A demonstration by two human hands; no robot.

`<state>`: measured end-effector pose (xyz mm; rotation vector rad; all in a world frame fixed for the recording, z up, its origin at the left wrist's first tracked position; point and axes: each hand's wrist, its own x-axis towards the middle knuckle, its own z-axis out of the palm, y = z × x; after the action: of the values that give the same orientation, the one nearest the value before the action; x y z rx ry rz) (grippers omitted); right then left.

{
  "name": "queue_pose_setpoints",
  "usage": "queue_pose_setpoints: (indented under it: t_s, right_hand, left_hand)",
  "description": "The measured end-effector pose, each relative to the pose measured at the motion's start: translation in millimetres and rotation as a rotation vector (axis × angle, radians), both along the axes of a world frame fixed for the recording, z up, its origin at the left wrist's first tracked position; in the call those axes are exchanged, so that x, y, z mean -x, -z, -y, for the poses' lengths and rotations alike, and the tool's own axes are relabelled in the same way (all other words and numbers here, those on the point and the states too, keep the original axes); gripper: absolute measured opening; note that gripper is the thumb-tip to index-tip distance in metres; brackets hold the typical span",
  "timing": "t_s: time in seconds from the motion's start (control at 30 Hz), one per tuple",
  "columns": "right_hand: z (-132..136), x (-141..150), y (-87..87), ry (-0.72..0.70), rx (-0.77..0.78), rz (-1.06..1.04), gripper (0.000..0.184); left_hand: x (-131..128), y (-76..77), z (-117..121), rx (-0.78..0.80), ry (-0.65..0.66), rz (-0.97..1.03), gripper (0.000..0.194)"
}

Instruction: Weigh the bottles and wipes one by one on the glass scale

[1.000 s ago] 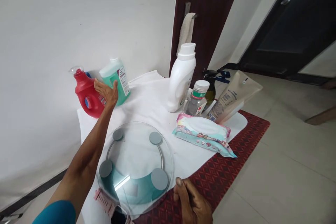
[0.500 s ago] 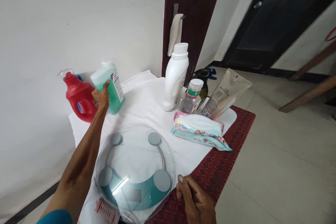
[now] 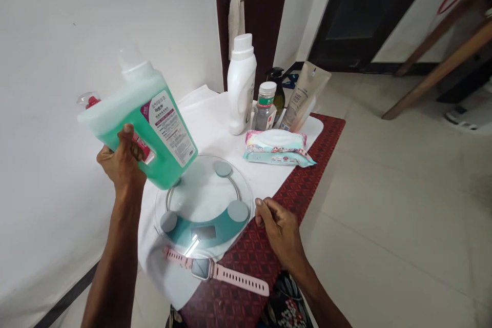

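My left hand (image 3: 123, 164) is wrapped round the handle of a large bottle of green liquid (image 3: 172, 128). The bottle is tilted and hangs above the far left part of a round glass bathroom scale (image 3: 205, 233). Beyond the scale's right edge my right hand (image 3: 282, 230) is closed, thumb against the curled fingers, with nothing visible in it. A pink-strapped smartwatch (image 3: 202, 268) lies along the near edge of the scale. Mostly hidden behind the green bottle is a red jug (image 3: 92, 101) with a clear cap.
Farther back stand a white bottle (image 3: 240, 87), a white-capped clear jar (image 3: 265, 107), a dark pump bottle (image 3: 279, 92) and a beige tube (image 3: 305, 95). A wet-wipes pack (image 3: 277, 148) lies before them. White cloth (image 3: 265, 179) covers part of the red patterned table covering (image 3: 325, 148).
My left hand has lifted the green bottle from beside the red jug and brought it nearer, over the scale. The view has shifted, showing the whole watch. My right hand stays closed.
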<state>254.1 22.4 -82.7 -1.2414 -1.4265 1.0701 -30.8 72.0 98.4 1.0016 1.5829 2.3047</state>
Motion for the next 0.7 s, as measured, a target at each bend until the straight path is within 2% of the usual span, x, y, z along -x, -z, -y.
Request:
queue_pose_setpoints:
  t_s: [0.17, 0.37, 0.5, 0.7]
  right_hand:
    - [0.6, 2.1, -4.3, 0.007, -0.031, -0.015, 0.056]
    - [0.9, 3.7, -6.0, 0.008, -0.053, -0.036, 0.057]
    - [1.3, 4.9, -5.0, 0.002, -0.026, -0.067, 0.057]
    - [2.4, 6.1, -4.3, -0.006, -0.023, -0.058, 0.057]
  left_hand:
    - [-38.9, 20.1, 51.4, 0.078, -0.031, 0.058, 0.047]
    - [-62.5, 46.0, 72.8, 0.096, -0.067, 0.047, 0.045]
    - [-69.0, 55.7, 79.4, 0.086, -0.099, -0.014, 0.045]
    - [-53.1, 66.2, 102.8, 0.14, 0.001, -0.189, 0.034]
